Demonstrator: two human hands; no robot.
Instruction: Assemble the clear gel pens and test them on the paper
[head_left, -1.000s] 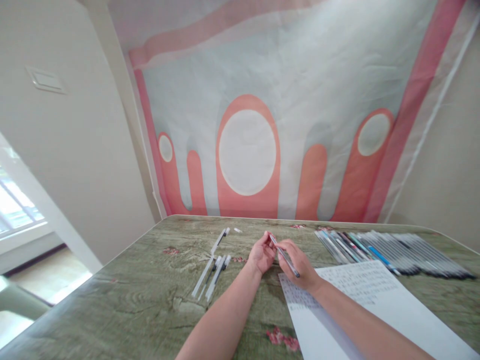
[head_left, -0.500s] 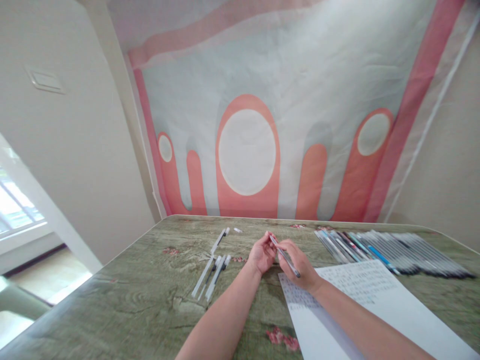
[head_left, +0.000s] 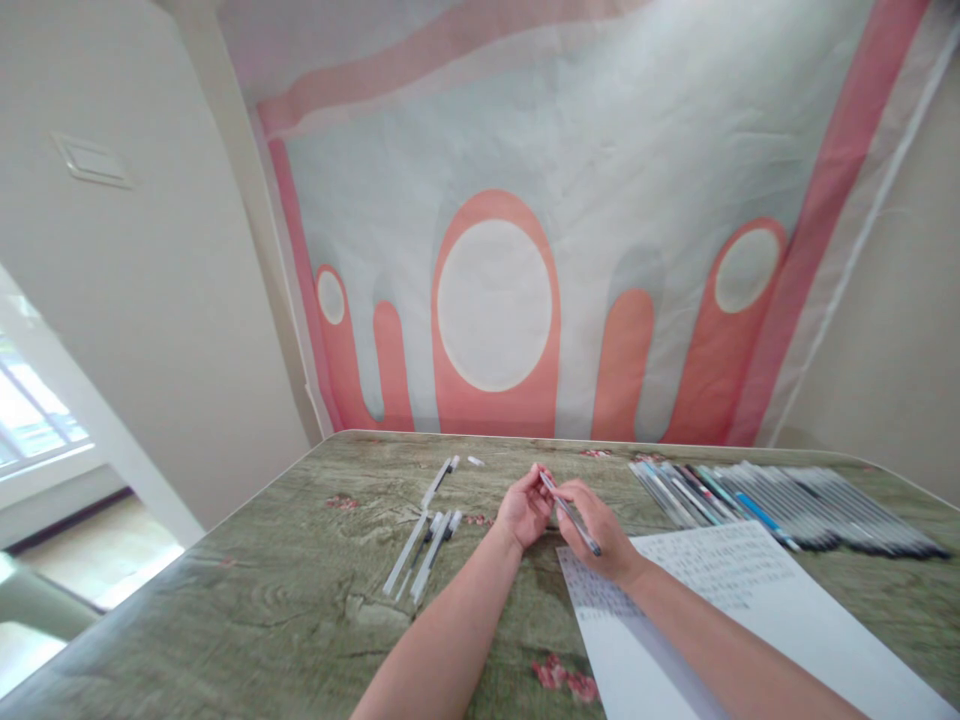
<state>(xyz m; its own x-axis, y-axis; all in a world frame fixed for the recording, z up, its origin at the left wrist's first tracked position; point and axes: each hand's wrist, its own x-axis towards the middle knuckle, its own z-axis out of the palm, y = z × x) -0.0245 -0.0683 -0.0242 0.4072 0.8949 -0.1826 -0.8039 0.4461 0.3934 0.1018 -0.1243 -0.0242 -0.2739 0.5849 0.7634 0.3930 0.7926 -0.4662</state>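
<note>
A slim grey pen [head_left: 576, 522] with a dark end slants between my two hands above the table. My right hand [head_left: 604, 535] is closed around its middle, with the dark end pointing back toward me. The fingertips of my left hand [head_left: 526, 508] are pinched together at the pen's far end, palm turned partly up; the small part between them is hidden. Under my right wrist lies a white sheet of paper [head_left: 784, 625], its upper part covered in handwriting. Left of my hands, several clear pen parts [head_left: 424, 555] rest on the wood-patterned table [head_left: 285, 600].
A long row of pens [head_left: 832, 508], mostly clear with dark ends, lies at the right beyond the paper. Among them is a blue pen [head_left: 765, 518]. A small white piece [head_left: 475, 461] sits near the table's back edge. A patterned wall hanging [head_left: 585, 300] rises behind.
</note>
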